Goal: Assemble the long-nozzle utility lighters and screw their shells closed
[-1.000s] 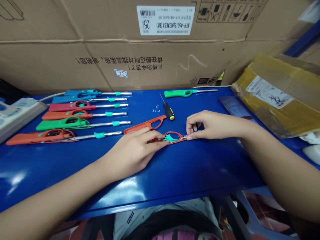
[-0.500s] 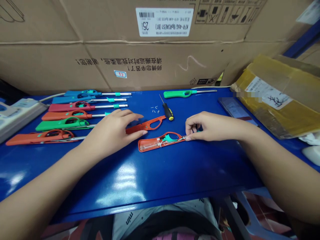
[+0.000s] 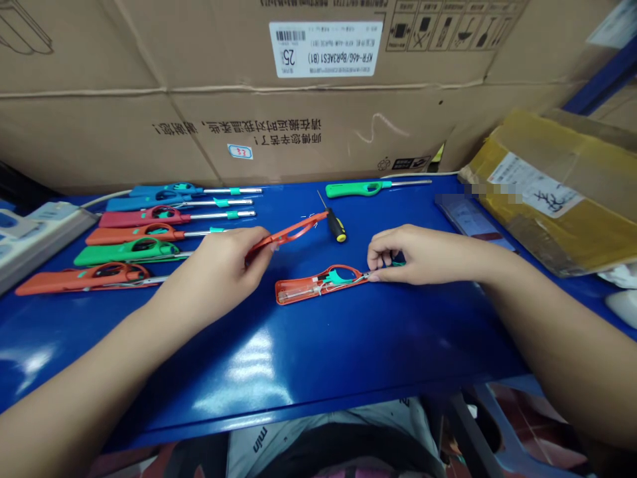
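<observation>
Left hand pinches the orange cover shell, probably light and bendable, by its end; right hand pinches the tip of the open lighter body.

Tabletop: glossy blue.
Left: six long-nosed lighters in a row, blue, red, orange and green; white power strip beside them.
Back: green lighter, black-and-yellow screwdriver, large cardboard box.
Right: yellow-taped parcel.

white label on cardboard box — KFR-46G/BpR3AES1 (B1), 25 | small sticker — 32 | both upside down
</observation>
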A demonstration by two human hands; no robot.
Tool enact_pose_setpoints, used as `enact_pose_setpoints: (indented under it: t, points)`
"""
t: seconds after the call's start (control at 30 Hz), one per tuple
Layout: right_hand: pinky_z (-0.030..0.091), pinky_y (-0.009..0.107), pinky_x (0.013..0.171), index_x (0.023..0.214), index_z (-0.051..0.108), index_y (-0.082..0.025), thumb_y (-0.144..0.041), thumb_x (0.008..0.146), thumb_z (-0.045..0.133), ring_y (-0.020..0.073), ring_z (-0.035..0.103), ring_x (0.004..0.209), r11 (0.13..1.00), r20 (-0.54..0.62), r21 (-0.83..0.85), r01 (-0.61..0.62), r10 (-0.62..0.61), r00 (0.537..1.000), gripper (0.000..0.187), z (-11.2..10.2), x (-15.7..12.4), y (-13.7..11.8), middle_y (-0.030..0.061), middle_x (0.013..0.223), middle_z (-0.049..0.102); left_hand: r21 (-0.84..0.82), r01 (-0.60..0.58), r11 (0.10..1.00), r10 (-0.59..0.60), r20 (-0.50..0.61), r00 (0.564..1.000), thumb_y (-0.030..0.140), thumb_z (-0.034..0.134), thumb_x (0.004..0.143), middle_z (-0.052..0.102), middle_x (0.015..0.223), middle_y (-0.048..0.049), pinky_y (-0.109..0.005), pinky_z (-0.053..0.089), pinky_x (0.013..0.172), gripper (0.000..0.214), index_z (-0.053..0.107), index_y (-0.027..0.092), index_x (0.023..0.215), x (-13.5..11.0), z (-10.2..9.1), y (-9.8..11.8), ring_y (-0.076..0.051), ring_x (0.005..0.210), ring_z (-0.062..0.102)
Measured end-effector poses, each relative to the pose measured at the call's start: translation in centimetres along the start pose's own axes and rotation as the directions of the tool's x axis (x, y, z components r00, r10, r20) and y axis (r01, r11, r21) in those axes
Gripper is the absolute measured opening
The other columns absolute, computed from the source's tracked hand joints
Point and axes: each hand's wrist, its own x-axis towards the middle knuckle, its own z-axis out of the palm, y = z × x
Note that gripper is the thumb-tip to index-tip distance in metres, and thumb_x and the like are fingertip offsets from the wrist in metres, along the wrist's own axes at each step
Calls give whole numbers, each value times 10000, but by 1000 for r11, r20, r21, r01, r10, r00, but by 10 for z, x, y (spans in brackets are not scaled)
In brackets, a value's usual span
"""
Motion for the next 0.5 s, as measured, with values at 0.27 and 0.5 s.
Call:
enact_pose_setpoints:
  t: [0.27, 0.5]
  points:
    - [521, 324, 763, 1128, 703, -185, -500, 888, 657, 186, 656, 831, 978, -461, 169, 120, -29, 887, 399, 10, 10, -14, 52, 957, 735, -102, -41, 994, 48, 60, 997, 471, 459, 1016, 651, 876, -22, -296, 442, 648, 313, 599, 194, 1058, -8, 2, 26, -182, 724, 620]
    - [492, 278, 763, 962, 741, -186, -295, 879, 693, 159, 667, 812, 964, -324, 51, 261, -232, 917, 145, 8, 3, -23, 22, 902, 743, -25, -154, 988, 156, 102, 983, 479, 354, 1058, 612, 1059, -56, -314, 475, 621, 387, 549, 203, 1247, -17, 11, 40, -207, 792, 655]
